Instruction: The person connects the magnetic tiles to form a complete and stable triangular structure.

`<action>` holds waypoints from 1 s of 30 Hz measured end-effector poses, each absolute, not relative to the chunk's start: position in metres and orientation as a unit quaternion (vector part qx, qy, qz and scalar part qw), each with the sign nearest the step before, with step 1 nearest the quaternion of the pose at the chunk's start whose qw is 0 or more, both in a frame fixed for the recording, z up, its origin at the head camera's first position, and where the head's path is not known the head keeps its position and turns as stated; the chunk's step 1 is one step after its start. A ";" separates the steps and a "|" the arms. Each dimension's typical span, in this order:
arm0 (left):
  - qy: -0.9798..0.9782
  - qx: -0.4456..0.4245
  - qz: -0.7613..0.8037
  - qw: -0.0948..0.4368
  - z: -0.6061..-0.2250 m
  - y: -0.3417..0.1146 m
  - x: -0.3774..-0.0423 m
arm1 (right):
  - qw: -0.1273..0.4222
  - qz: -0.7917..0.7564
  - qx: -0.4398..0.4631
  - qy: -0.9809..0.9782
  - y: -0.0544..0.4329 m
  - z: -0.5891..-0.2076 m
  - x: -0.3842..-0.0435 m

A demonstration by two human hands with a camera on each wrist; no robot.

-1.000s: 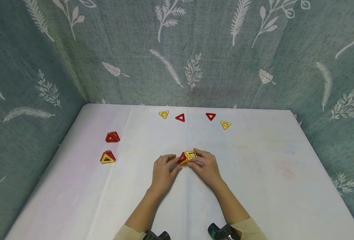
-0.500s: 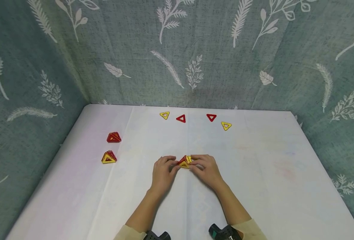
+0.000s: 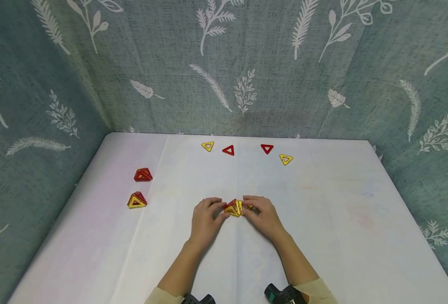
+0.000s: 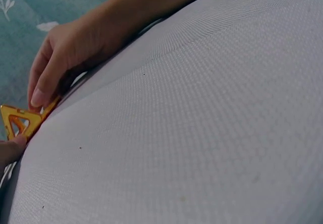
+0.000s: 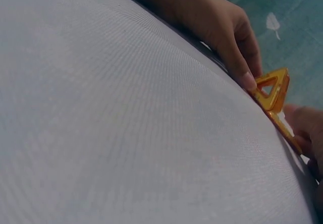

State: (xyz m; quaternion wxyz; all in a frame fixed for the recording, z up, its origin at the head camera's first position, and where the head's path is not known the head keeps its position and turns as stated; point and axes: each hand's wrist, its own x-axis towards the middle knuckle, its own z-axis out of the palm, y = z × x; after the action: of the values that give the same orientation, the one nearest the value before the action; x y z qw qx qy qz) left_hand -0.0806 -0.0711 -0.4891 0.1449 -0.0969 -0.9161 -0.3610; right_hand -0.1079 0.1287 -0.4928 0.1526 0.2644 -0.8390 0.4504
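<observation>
Between the two hands, low over the table, is a small pyramid of red and yellow triangular magnetic tiles (image 3: 231,209). My left hand (image 3: 206,219) pinches its left side with thumb and fingertips. My right hand (image 3: 262,215) pinches a yellow triangular tile (image 5: 285,129) at the pyramid's right. In the right wrist view this tile lies low along the tabletop, against the foot of the pyramid's upright yellow face (image 5: 275,90). The left wrist view has only the left thumb (image 4: 12,151) at its edge, with the right hand beyond. Fingers partly cover the tiles.
A red pyramid (image 3: 143,175) and a red-and-yellow pyramid (image 3: 136,200) stand at the left. Flat along the back lie two yellow tiles (image 3: 207,146) and two red tiles (image 3: 228,150). Leaf-patterned green cloth (image 3: 224,63) hangs behind the white table (image 3: 341,236).
The pyramid has come slightly nearer the body. My right hand has shifted from the upper right of the yellow tiles down to their right side, and a yellow tile now extends rightward under its fingers.
</observation>
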 end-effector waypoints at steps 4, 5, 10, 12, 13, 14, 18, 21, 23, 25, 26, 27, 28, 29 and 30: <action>-0.920 -0.091 -0.358 0.133 -0.488 -0.072 -0.080 | 0.139 0.441 0.254 -0.849 0.129 -0.490 -0.106; -0.921 -0.088 -0.357 0.131 -0.488 -0.072 -0.080 | 0.132 0.440 0.251 -0.852 0.129 -0.490 -0.106; -0.922 -0.078 -0.357 0.127 -0.487 -0.072 -0.081 | 0.087 0.419 0.233 -0.873 0.133 -0.487 -0.109; -0.922 -0.076 -0.358 0.126 -0.487 -0.071 -0.081 | 0.070 0.417 0.227 -0.877 0.135 -0.485 -0.109; -0.922 -0.075 -0.359 0.126 -0.488 -0.071 -0.081 | 0.063 0.417 0.227 -0.878 0.135 -0.485 -0.109; -0.922 -0.071 -0.360 0.126 -0.488 -0.071 -0.081 | 0.056 0.418 0.228 -0.878 0.136 -0.484 -0.108; -0.921 -0.057 -0.363 0.132 -0.489 -0.071 -0.082 | 0.056 0.414 0.239 -0.876 0.136 -0.484 -0.106; -0.919 -0.057 -0.365 0.138 -0.490 -0.071 -0.083 | 0.066 0.421 0.230 -0.875 0.135 -0.484 -0.106; -0.919 -0.063 -0.363 0.141 -0.490 -0.071 -0.083 | 0.071 0.427 0.211 -0.877 0.133 -0.483 -0.106; -0.919 -0.067 -0.362 0.143 -0.491 -0.072 -0.083 | 0.077 0.426 0.190 -0.881 0.132 -0.483 -0.105; -0.919 -0.069 -0.359 0.145 -0.491 -0.072 -0.083 | 0.082 0.421 0.182 -0.885 0.132 -0.483 -0.105; -0.919 -0.070 -0.359 0.145 -0.491 -0.072 -0.083 | 0.085 0.413 0.175 -0.890 0.131 -0.484 -0.105; -0.919 -0.070 -0.359 0.144 -0.491 -0.072 -0.083 | 0.088 0.405 0.170 -0.894 0.131 -0.484 -0.105; -0.920 -0.071 -0.357 0.144 -0.491 -0.073 -0.083 | 0.091 0.396 0.167 -0.898 0.131 -0.484 -0.105; -0.920 -0.069 -0.358 0.142 -0.491 -0.073 -0.083 | 0.094 0.387 0.165 -0.902 0.131 -0.485 -0.105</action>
State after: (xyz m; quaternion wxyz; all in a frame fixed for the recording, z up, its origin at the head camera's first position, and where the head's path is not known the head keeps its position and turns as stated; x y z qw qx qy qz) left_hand -0.0827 -0.0728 -0.4908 0.1416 -0.0690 -0.9203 -0.3580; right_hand -0.1051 0.1307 -0.4848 0.0936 0.1651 -0.9024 0.3869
